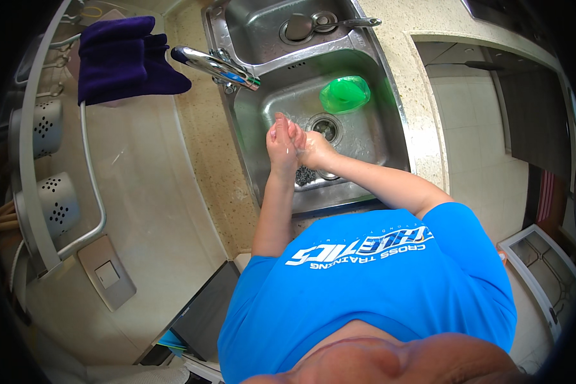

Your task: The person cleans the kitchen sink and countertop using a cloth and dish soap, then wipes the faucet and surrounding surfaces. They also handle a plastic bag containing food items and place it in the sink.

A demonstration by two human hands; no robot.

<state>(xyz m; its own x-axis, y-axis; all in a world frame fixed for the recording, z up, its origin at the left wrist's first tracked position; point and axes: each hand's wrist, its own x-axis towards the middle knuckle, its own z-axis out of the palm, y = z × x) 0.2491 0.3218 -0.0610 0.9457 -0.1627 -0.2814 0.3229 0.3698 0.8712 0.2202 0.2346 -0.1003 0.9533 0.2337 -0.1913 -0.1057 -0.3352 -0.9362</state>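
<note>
My left hand (283, 146) and my right hand (314, 149) are clasped together over the near basin of a steel sink (288, 101). Both look wet, with whitish suds on the skin; nothing else shows between them. Their fingers overlap, so some are hidden. A chrome faucet (230, 72) reaches over the basin from the left, ahead of my hands; no stream of water is visible. To the right, a translucent green container (345, 94) with a green thing inside rests in the basin. Scraps lie in the drain strainer (325, 128). A dark wire scrubber (306, 176) lies beneath my wrists.
A metal turner (300, 27) lies across the far basin, its handle over the rim. A purple cloth (113, 62) hangs on a metal rail (87, 158) at left, beside perforated utensil holders (56, 204). Speckled countertop (201, 120) borders the sink.
</note>
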